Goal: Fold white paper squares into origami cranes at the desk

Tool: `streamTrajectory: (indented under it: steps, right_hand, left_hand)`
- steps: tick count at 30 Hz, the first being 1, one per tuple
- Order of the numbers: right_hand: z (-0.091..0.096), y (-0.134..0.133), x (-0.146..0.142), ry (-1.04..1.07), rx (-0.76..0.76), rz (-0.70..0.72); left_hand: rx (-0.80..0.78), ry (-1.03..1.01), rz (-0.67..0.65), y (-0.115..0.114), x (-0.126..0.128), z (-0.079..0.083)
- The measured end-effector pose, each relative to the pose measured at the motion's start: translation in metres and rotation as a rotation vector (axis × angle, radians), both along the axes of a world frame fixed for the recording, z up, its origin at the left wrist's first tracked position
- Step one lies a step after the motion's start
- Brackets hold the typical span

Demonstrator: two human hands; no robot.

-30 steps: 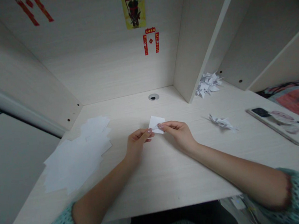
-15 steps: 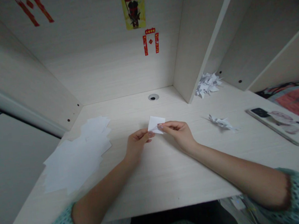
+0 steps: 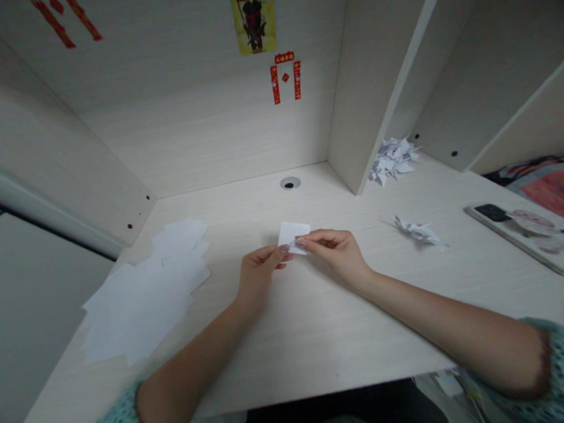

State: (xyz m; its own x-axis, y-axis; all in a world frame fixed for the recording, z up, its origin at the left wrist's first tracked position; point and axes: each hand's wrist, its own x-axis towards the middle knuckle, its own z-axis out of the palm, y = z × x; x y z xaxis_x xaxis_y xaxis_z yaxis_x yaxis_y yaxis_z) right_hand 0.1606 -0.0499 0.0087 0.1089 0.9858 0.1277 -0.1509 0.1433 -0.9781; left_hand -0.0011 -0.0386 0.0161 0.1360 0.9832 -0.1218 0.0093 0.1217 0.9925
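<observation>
A small square of folded white paper (image 3: 294, 231) is held between both hands over the middle of the desk. My left hand (image 3: 261, 266) pinches its lower left corner, thumb on top. With thumb and forefinger, my right hand (image 3: 337, 249) grips the lower right side, where a crease or flap shows near the fingertips. The paper's underside and the fingers beneath it are hidden. To the left lies a spread pile of white paper sheets (image 3: 141, 305). Several folded white paper pieces (image 3: 416, 231) lie right of my right hand.
A larger heap of folded paper pieces (image 3: 393, 158) sits behind the upright divider (image 3: 374, 82). A phone (image 3: 520, 237) lies at the right, near a red cloth (image 3: 560, 185). At the back, the desk (image 3: 291, 340) has a round cable hole (image 3: 290, 183).
The paper square has shifted slightly down and left and lies a little flatter. Both hands keep hold of it, my right fingertips moving slightly left and down.
</observation>
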Motion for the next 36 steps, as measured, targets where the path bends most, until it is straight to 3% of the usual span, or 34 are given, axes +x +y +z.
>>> streamTrajectory:
  steps: [10,18,24,36]
  right_hand:
    - [-0.003,0.003,-0.003,0.138,-0.107,-0.011]
    - [0.005,-0.001,-0.002,0.054,-0.067,-0.043]
    - [0.007,-0.002,-0.002,0.019,-0.040,-0.042]
    - [0.004,-0.002,-0.001,0.036,-0.047,-0.033]
  left_hand:
    - [-0.019,-0.016,0.000,-0.002,0.001,-0.002]
    - [0.123,0.075,-0.006,-0.005,0.001,0.008]
    - [0.144,0.128,0.000,-0.004,-0.001,0.002]
    - [0.040,0.020,0.005,-0.004,0.002,0.003]
